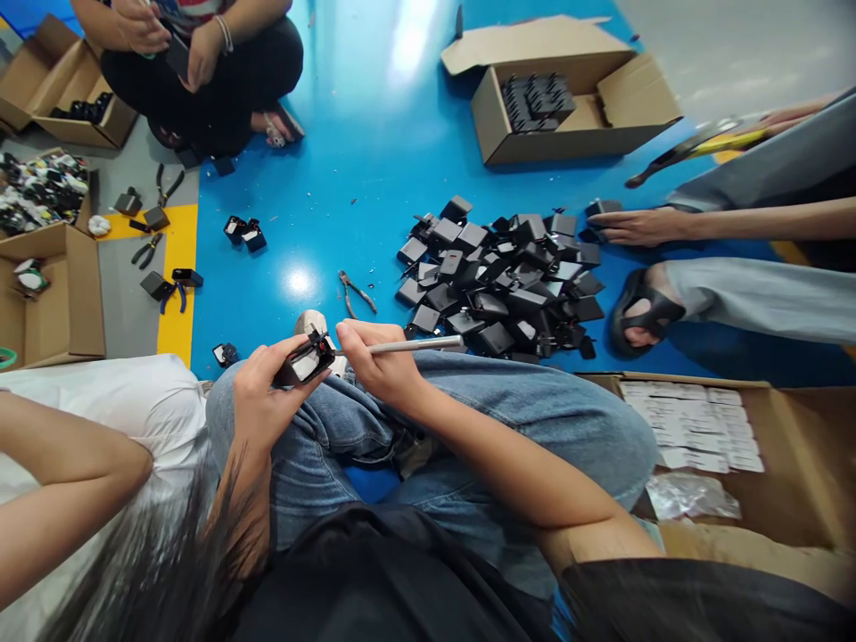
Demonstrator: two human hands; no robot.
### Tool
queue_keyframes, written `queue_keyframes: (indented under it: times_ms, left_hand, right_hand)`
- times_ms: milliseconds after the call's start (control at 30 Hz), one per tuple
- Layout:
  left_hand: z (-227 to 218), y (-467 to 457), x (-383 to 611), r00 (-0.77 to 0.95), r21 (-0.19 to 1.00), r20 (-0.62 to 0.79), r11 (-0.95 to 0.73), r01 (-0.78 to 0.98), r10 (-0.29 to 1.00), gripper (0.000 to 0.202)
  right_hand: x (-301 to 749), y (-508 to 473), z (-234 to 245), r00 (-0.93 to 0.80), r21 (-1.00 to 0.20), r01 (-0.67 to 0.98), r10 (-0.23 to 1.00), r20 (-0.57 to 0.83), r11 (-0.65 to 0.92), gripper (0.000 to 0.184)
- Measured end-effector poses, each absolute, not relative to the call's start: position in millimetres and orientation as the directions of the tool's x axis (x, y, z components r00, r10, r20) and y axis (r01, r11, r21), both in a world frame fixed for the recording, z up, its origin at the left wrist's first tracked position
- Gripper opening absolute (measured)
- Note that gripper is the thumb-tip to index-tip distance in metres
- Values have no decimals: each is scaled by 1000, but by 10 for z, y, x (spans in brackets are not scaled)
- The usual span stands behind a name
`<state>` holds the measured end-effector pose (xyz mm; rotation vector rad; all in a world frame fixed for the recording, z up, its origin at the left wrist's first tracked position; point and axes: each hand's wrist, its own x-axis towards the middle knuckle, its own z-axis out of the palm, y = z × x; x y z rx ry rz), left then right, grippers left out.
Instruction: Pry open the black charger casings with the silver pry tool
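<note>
While the left hand [264, 392] grips a black plastic block [304, 361], the right hand [374, 357] holds a thin grey metal rod [418, 345] against it; prying seems underway, needing steady aim.

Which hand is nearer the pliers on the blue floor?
Right. The right hand, gripping a metal rod, is below the pliers; the left hand, holding a black part, is farther left.
</note>
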<state>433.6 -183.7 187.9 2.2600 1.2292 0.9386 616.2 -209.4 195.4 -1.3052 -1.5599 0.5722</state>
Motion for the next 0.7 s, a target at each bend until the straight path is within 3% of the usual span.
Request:
queue_keyframes:
  times_ms: [233,333,567,700]
  left_hand:
    - [1882,-1839,4352,331,640,292,-440,629,897,37]
    - [1900,-1841,4357,301,674,236,-379,634,924,35]
    - [1948,-1901,4415,315,728,193,-351,588,929,34]
    - [1947,-1925,4428,338,751,177,-349,560,924,34]
  right_hand:
    - [6237,-2098,2046,143,-893,396,946,290,214,41]
    - [6290,-2120,2110,191,-909,343,930,314,236,45]
    - [6346,-2226,2292,181,-747,601,862,474,285,45]
    - [6360,-2310,2358,161,-687,655,831,533,314,41]
